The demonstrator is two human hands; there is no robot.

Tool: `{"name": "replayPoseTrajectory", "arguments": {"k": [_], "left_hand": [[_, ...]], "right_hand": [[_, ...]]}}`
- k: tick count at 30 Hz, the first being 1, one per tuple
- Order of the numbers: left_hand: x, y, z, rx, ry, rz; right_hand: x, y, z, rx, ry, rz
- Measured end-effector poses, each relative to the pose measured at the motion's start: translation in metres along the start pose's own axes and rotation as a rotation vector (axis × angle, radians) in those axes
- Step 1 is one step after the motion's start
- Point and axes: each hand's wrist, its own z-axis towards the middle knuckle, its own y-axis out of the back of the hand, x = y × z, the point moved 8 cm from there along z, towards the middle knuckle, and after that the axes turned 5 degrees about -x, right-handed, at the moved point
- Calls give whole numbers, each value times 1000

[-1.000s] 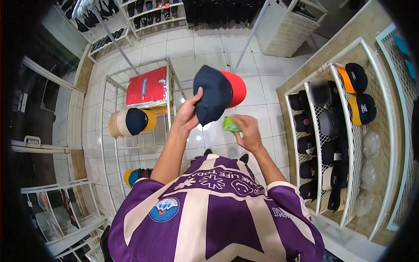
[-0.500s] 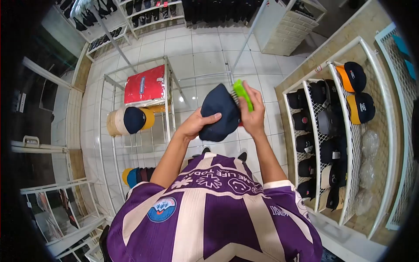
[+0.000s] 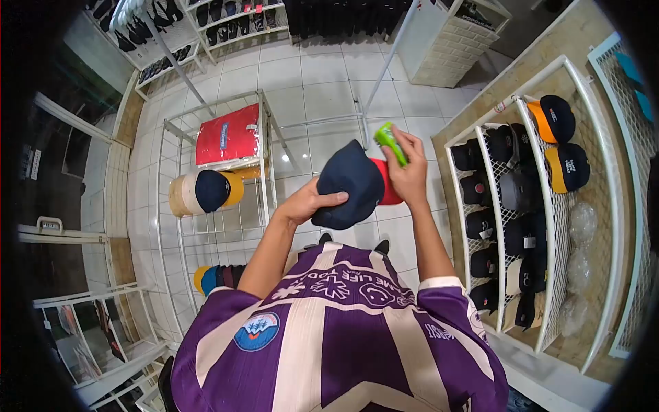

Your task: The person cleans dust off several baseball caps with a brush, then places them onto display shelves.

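A navy baseball cap (image 3: 351,184) with a red brim (image 3: 388,182) is held up in front of my chest. My left hand (image 3: 306,203) grips it from the left, thumb lying over the crown and the other fingers hidden behind or inside the cap. In my right hand (image 3: 410,170) is a bright green brush (image 3: 391,145), just above and to the right of the brim. My fingers are wrapped round its back. Its bristles do not show clearly at this angle.
A wire rack (image 3: 180,130) at left carries a red packaged shirt (image 3: 228,134) and a row of caps (image 3: 208,190). More caps (image 3: 519,192) fill a white mesh shelf (image 3: 549,288) on the right. A thin metal pole (image 3: 388,72) stands ahead on the tiled floor (image 3: 329,72).
The brush has moved off the crown, a little to the right. The cap has turned, so its red brim now shows on the right. My left hand keeps its grip.
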Motion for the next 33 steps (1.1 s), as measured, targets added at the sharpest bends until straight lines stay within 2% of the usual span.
{"name": "replayPoseTrajectory", "arguments": {"k": [2, 3, 5, 7, 9, 12, 14, 15, 17, 19, 22, 23, 25, 26, 27, 29, 31, 33], "left_hand": [[4, 13, 4, -10, -7, -31], [7, 18, 4, -15, -17, -61], [6, 16, 5, 10, -9, -29], [-1, 19, 5, 15, -50, -34], [-5, 26, 7, -7, -82, -15], [4, 37, 4, -71, -38, -94], [18, 26, 16, -44, 25, -38], [25, 21, 20, -21, 72, 23], [16, 21, 25, -45, 19, -28], [4, 26, 17, -145, 2, -203], [7, 22, 16, -117, 20, -93], [8, 18, 19, -98, 47, -28], [11, 18, 26, -85, 29, 28], [7, 24, 27, -161, 50, -15], [4, 29, 25, -244, 72, -67], [-11, 24, 15, -365, 40, -128], [-13, 18, 18, -350, 31, -74], [-14, 12, 25, -335, 14, -81]], "right_hand": [[11, 24, -7, -160, -50, 151], [13, 21, -18, -151, -62, 150], [30, 4, -37, -141, 43, 68], [35, -6, -70, -171, -7, 122], [17, -14, -95, -65, -90, 165], [-1, -15, -94, -65, -132, 152], [10, -10, -65, -215, -213, 339], [24, -12, -62, -177, -166, 328], [63, -6, -71, -63, 0, 293], [61, -1, -69, 29, 80, 334], [25, 21, -42, -285, -196, 476], [24, 17, -45, -282, -195, 479], [43, -8, -49, -92, -9, 234], [56, -7, -64, -107, 11, 253], [69, -7, -71, 10, 190, 167], [75, -4, -77, 79, 234, 100], [63, 4, -58, -63, 151, 61], [62, -4, -58, -94, 133, 56]]}}
